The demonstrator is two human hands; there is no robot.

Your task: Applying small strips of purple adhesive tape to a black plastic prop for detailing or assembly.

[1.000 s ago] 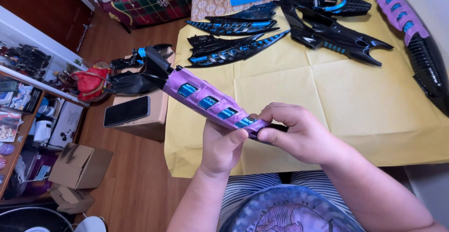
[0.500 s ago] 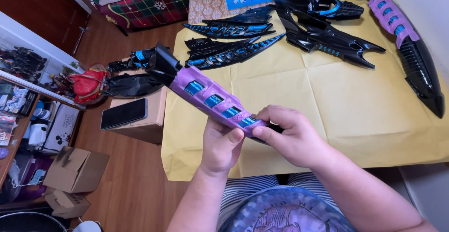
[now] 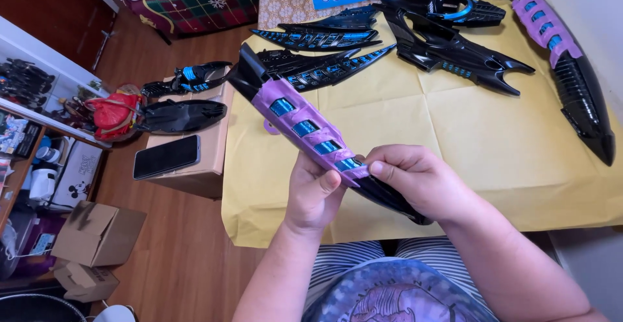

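Head view: a person's left hand and right hand both close around a long black part with purple tape, held tilted above the yellow-covered bench edge, other black parts beyond.

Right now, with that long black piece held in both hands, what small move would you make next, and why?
Probably peel the purple masking tape a little further along the long black part. The right hand pinches the tape's loose end where it has lifted off the part, the left hand grips the part from below, and most of the tape is on the blue-slotted stretch.
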